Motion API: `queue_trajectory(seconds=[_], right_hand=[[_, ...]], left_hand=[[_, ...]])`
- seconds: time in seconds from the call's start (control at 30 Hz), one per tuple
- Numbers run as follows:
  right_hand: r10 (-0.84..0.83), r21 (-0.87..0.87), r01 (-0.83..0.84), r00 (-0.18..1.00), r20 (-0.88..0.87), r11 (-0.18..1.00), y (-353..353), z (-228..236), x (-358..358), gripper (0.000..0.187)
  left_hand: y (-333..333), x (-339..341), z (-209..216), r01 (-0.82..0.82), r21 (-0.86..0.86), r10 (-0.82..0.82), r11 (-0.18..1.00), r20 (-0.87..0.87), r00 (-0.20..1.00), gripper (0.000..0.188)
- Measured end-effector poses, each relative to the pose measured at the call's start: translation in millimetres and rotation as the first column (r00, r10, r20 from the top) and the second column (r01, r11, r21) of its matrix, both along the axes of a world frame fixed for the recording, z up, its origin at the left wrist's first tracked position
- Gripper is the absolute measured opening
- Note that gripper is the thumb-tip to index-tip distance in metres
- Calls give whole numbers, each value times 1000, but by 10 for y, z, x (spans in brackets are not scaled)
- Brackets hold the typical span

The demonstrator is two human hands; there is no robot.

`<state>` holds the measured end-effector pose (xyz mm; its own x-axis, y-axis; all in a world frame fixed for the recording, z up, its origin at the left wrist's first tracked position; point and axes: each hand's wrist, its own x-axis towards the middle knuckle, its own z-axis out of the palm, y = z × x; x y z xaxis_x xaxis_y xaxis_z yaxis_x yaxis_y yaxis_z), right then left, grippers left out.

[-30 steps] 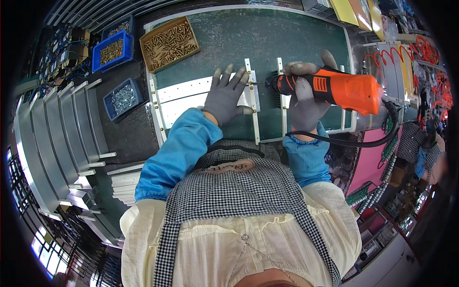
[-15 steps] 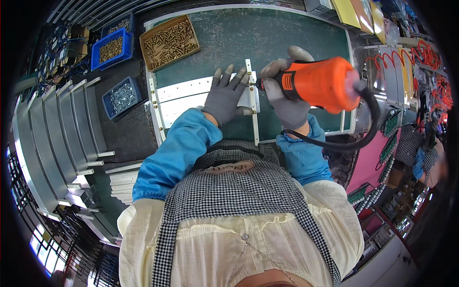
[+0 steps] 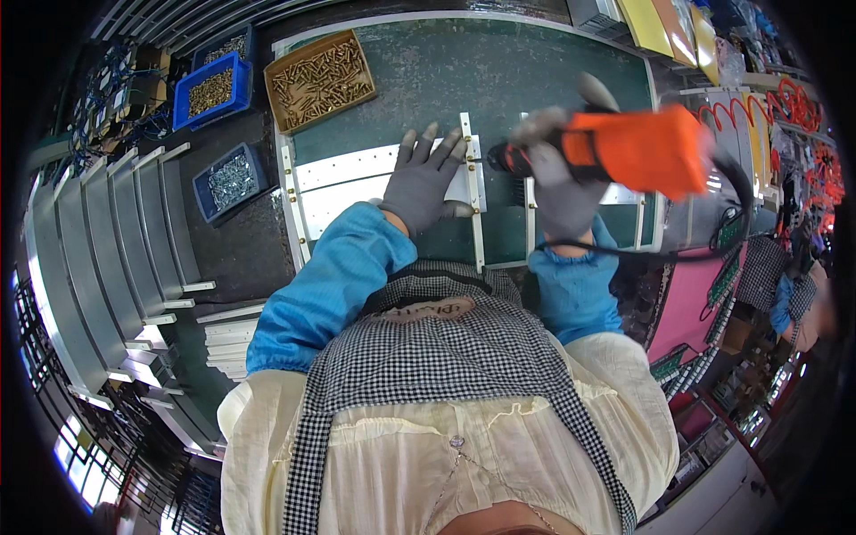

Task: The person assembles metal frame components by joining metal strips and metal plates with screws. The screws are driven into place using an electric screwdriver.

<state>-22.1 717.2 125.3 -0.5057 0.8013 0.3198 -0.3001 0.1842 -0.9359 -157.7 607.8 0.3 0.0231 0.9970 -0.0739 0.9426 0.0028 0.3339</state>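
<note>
My left hand point(image 3: 426, 189), in a grey glove, lies flat with fingers spread on a white metal panel point(image 3: 343, 192). Its fingertips are near a narrow white crossbar point(image 3: 477, 227) that has brass screws along it. A similar crossbar point(image 3: 288, 196) lies across the panel's left end. My right hand point(image 3: 563, 183), also gloved, is closed round an orange and black corded electric screwdriver point(image 3: 646, 152). The tool lies nearly level, its nose pointing left and standing apart from the crossbar. Motion blurs the tool and the right fingers.
On the left stand a cardboard box point(image 3: 273, 94) of brass screws, a blue bin point(image 3: 242, 85) of screws and a smaller tray point(image 3: 234, 209) of silver screws. Grey metal panels point(image 3: 89, 259) and white bars point(image 3: 227, 343) lie farther left. A pink board point(image 3: 682, 299) is at right; another person point(image 3: 798, 303) stands beyond.
My right hand has moved right with the electric screwdriver, drawing its nose away from the crossbar and uncovering another crossbar behind it. My left hand stays in place on the panel.
</note>
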Motion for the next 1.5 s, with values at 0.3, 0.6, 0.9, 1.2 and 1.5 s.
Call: queue_trajectory(seconds=[0.3, 0.6, 0.9, 1.2, 1.5], right_hand=[[-70, -17, 68, 984, -162, 998, -34, -159, 126, 72], [22, 60, -25, 998, 58, 998, -54, -124, 63, 64], [77, 30, -76, 996, -36, 997, -4, -164, -79, 65], [1, 34, -3, 999, 40, 999, 4, -55, -8, 67], [-179, -12, 179, 970, -165, 984, 150, -50, -66, 64]], left_hand=[[-2, 18, 11, 3, -14, -3, 1000, -1, 1000, 111], [-38, 8, -18, 2, 24, -2, 1000, 11, 1000, 105], [-8, 2, 23, 4, -19, -3, 1000, 22, 1000, 102], [-29, 31, 20, 4, -54, -4, 999, -6, 1000, 107], [-20, 37, 60, 0, -6, 0, 1000, 25, 1000, 110]])
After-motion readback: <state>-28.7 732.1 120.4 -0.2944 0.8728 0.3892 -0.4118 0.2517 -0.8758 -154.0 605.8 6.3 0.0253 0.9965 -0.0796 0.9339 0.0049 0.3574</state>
